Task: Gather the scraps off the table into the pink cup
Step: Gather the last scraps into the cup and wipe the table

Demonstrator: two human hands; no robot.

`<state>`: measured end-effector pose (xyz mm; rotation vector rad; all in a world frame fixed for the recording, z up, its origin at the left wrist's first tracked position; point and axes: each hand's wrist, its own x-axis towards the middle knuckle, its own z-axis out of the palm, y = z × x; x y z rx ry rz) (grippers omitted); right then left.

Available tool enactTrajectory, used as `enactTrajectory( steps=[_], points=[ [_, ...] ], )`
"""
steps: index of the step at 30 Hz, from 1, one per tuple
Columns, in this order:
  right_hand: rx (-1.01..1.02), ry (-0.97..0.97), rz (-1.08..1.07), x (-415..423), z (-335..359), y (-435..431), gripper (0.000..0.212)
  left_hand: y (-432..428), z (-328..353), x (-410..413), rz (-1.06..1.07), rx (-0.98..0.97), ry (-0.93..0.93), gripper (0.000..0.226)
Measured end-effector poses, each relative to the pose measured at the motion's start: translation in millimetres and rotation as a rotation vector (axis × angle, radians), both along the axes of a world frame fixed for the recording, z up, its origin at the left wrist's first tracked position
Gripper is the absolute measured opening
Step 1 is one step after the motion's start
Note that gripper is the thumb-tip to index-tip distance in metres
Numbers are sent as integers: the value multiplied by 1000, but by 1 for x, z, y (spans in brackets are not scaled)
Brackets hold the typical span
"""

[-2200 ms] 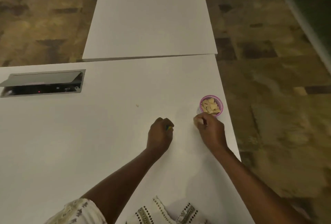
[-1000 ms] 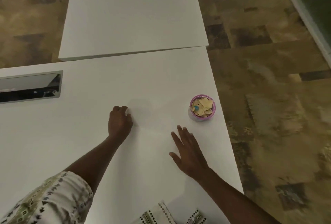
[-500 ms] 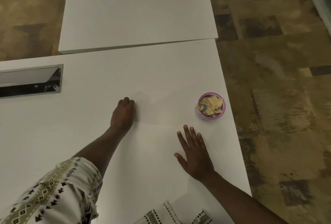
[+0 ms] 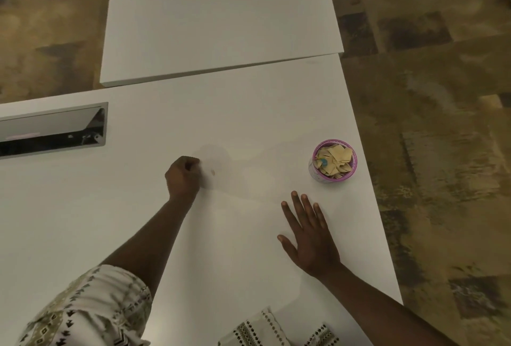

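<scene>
Far left, cable hatch (image 4: 49, 129): a metal-framed recess sunk in the white table (image 4: 83, 207), with a glossy flap slanting into it and dark below.
Sleeve (image 4: 83, 309): patterned cloth over the left upper arm, at the bottom edge of the view.
Left hand (image 4: 183, 178): on the table near its middle, knuckles up, fingers curled under into a loose fist that grips nothing that shows.
Speck (image 4: 213, 172): one small brownish bit on the bare tabletop just beside the left hand — apart from it, not touched.
Far table (image 4: 215, 13): a second white top, butted against the far edge of the near one.
Right hand (image 4: 309, 235): palm down, flat on the table, fingers straight and slightly spread, holding nothing; the fingertips are near the cup but apart from it.
Pink cup (image 4: 349, 175): upright near the table's right edge, beyond the right hand.
Scraps (image 4: 338, 159): tan paper pieces heaped in the cup up to its rim — a small blue bit among them on the left.
Floor (image 4: 428, 152): mottled brown carpet to the right.
</scene>
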<state>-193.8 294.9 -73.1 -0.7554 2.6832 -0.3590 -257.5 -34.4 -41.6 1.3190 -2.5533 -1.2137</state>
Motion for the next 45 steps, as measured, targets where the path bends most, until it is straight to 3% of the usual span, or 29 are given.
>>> enactTrajectory(
  steps=[10, 24, 29, 34, 36, 45],
  points=[
    [30, 4, 10, 0, 0, 0, 73, 10, -9, 19, -500, -240, -15, 17],
    [-11, 10, -8, 0, -5, 1, 74, 8, -6, -4, -859, -521, -136, 10],
    [-18, 13, -18, 1, -7, 2, 75, 36, 7, -27, -748, -320, -147, 7],
    [-17, 2, -23, 1, -8, 2, 76, 135, 58, -65, -809, -84, 266, 8],
    [-20, -2, -25, 1, -9, 2, 76, 166, 75, -78, -889, -46, 346, 6],
    [-9, -37, -53, 1, -4, 1, 75, 213, 92, -89, -1076, -235, 202, 18]
  ],
)
